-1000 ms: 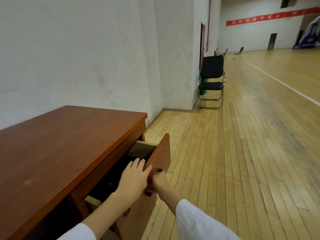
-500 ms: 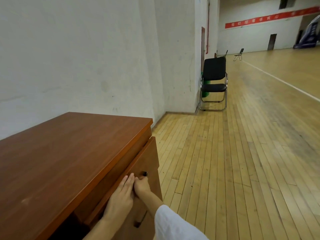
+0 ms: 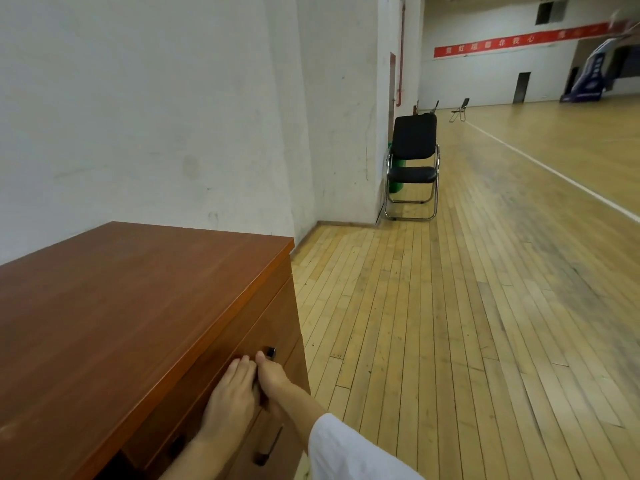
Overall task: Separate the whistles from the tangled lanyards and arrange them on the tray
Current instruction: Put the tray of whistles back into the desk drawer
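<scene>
Where the whistles, lanyards and tray lie cannot be told from this view. On the closed top drawer [image 3: 275, 320] of the desk [image 3: 138, 306], the left hand [image 3: 231, 394] presses with straight fingers, and the right hand [image 3: 274, 377] curls round the black handle [image 3: 270, 351]. A black folding chair [image 3: 414, 161] stands by the wall, well apart.

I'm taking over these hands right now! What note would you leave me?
Hands: the left hand is open, fingers flat against the top drawer. The right hand holds the drawer handle.
Things: no whistles, lanyards or tray are in view. The top drawer of the desk looks shut.
Done: nothing that shows here.
Left: find the whistles and the tray, free each whistle from the lanyards, and lay them on the tray.
</scene>
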### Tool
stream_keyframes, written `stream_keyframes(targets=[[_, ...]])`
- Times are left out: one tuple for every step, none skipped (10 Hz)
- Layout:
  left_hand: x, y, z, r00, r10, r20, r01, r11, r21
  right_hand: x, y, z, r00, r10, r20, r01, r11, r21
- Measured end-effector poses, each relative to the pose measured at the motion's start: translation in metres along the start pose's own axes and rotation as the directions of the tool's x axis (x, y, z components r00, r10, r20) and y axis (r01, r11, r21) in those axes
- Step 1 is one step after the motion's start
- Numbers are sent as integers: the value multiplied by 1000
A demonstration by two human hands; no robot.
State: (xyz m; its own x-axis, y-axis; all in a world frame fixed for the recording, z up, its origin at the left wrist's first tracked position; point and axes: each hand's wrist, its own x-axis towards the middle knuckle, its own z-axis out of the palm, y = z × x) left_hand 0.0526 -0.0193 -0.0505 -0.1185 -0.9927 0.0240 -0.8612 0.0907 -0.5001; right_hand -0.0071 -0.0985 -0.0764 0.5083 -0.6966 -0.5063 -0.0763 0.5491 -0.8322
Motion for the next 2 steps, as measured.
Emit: stream_keyframes(targets=[[29, 3, 3, 989, -114, -94, 75, 936, -344, 0, -15, -21, 997, 24, 72, -29, 997, 76], [66, 12, -26, 964, -251, -84, 140, 751, -645, -7, -55, -47, 997, -27, 73, 19, 994, 108]])
